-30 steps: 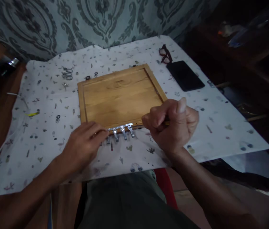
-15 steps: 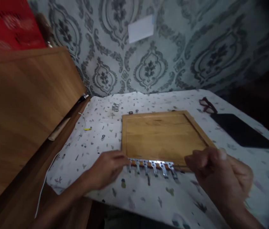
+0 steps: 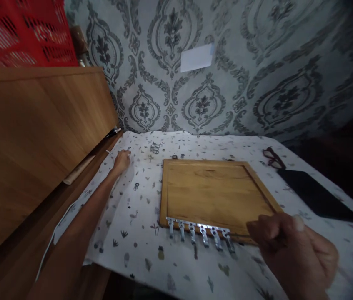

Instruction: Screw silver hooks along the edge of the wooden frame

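My left hand [image 3: 122, 161] is stretched out to the far left part of the cloth, its fingertips close to the surface. The fingers are small and partly hidden, so their grip does not show. My right hand [image 3: 295, 250] is closed in a fist with the thumb on top, by the front right corner of the wooden framed panel [image 3: 214, 191]. Whatever it may hold is hidden inside the fingers. Along the panel's front edge lies a metal hook rail [image 3: 199, 225], with several hooks hanging over the edge towards me.
Small metal pieces [image 3: 155, 148] lie behind the panel on the patterned cloth [image 3: 145, 258]. Glasses [image 3: 273, 158] and a dark flat slab [image 3: 320, 196] are at the right. A wooden cabinet [image 3: 45, 125] bearing a red basket [image 3: 29, 33] borders the left side, near a white cable [image 3: 51, 239].
My left hand has left the hook rail's left end and moved away to the far left, where a small yellow thing lay. My right hand stays closed. The view has tilted up slightly.
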`<state>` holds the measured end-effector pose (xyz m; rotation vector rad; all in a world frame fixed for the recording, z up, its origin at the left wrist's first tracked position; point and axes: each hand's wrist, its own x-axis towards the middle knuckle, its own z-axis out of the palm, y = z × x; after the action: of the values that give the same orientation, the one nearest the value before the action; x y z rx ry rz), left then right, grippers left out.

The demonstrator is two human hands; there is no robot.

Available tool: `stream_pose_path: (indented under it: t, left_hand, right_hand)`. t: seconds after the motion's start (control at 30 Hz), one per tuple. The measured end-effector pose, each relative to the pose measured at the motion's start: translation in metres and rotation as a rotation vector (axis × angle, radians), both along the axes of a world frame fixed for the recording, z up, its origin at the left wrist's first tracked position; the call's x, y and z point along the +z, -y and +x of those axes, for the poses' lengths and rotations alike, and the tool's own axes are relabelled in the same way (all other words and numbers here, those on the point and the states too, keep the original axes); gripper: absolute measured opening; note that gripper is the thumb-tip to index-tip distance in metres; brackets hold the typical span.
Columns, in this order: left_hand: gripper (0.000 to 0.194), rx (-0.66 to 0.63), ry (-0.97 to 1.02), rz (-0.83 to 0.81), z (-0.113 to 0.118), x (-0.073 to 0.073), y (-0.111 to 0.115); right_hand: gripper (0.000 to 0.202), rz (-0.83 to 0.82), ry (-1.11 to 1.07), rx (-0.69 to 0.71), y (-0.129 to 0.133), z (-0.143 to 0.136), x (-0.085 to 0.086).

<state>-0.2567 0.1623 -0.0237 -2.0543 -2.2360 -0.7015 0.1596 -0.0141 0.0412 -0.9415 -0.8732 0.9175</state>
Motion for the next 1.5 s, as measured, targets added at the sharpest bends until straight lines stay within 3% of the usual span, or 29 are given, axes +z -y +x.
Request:
stream_pose_path:
  t: [0.2,0.43,0.7,1.2,1.5]
  left_hand:
    - [0.038,-0.138,-0.022,0.009,0.032,-0.017,-0.028]
    - [0.038,-0.188,-0.047,-0.034,0.057,-0.026,-0.029]
    - [0.035,-0.106,-0.083,-0.042,0.054,-0.021,-0.022]
    - [0.033,-0.06,-0.14,-0.081,0.074,-0.004,-0.01]
    - [0.019,-0.016,-0.166,-0.098,0.076,0.004,-0.008]
  right_hand:
    - [0.05,0.081,-0.019,0.041,-0.001,0.006,-0.005]
    - [0.049,0.173,-0.014,0.102,-0.004,0.009,-0.013]
    - [0.05,0.185,-0.01,0.135,-0.004,0.012,-0.017]
    - [0.05,0.196,-0.012,0.105,-0.003,0.007,-0.016]
    - [0.057,0.226,-0.008,0.118,-0.005,0.007,-0.024]
